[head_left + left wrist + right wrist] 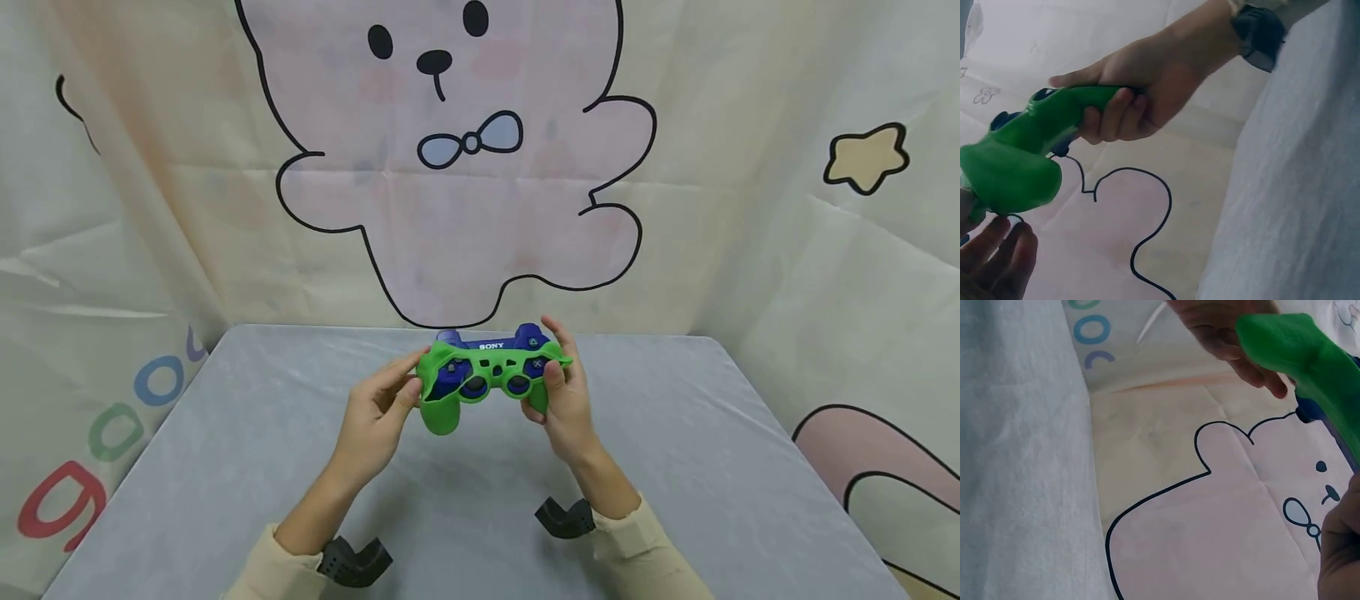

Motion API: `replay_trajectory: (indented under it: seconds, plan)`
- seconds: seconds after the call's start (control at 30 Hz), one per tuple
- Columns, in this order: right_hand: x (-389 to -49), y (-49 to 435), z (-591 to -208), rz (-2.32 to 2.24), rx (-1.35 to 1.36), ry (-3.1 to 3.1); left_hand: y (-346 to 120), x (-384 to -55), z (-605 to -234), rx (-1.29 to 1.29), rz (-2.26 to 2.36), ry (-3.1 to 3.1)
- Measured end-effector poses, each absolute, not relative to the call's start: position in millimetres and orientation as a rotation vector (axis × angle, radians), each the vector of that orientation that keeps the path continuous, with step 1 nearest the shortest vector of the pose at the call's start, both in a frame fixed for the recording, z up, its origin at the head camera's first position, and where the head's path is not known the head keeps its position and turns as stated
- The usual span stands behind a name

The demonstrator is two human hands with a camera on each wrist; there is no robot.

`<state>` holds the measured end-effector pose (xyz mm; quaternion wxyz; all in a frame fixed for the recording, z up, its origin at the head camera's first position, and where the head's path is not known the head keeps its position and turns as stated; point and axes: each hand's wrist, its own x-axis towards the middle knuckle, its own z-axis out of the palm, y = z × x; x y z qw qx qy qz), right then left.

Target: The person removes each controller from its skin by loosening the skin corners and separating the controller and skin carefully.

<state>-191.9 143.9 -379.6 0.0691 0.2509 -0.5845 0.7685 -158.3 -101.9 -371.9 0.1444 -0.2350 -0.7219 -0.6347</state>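
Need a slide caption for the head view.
Left hand pinching a green cover, right hand gripping the blue Sony controller partly inside it, above a grey-blue table.

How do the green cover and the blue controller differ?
Colour: the green cover is plain bright green; the blue controller is dark blue with pale SONY lettering.
Surface: the cover has cut-outs; the controller's sticks and buttons show through them.
Fit: the cover wraps the grips and front, while the controller's top edge pokes out above it.
Shared: both are held together between the left hand and right hand.
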Motion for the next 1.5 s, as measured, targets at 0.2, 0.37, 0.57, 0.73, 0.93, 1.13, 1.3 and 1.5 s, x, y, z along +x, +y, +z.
replay_trajectory:
  seconds: [0.2,0.37,0.57,0.73,0.93,1.13,1.3,1.5]
  plan:
    - [-191.9,146.1,-382.8,2.385,0.765,-1.684,-97.5,-157.3,-373.5,-0.591,-1.819,-1.954]
    - [-192.3,144.1,-383.5,2.383,0.831,-1.705,-97.6,-155.8,-371.4,-0.579,-1.915,-1.831]
    - [-193.0,145.7,-383.1,2.371,0.916,-1.758,-106.2,-159.5,-368.5,-0.654,-2.0,-1.983]
    - [-194.7,147.3,-383.2,2.299,0.904,-1.789,-111.0,-163.6,-367.0,-0.876,-1.949,-2.108]
    - [-195.7,147.4,-382.8,2.275,0.888,-1.793,-114.2,-161.4,-363.2,-0.881,-1.841,-2.208]
    - [-195.4,146.9,-382.9,2.193,0.915,-1.845,-120.1,-160.1,-359.9,-0.909,-1.64,-2.41]
    - [-196.3,145.8,-383.4,2.061,0.962,-1.867,-123.4,-161.4,-359.7,-0.934,-1.553,-2.518]
    - [-197.9,143.4,-386.9,2.07,0.988,-1.826,-129.9,-163.5,-360.9,-0.969,-1.616,-2.538]
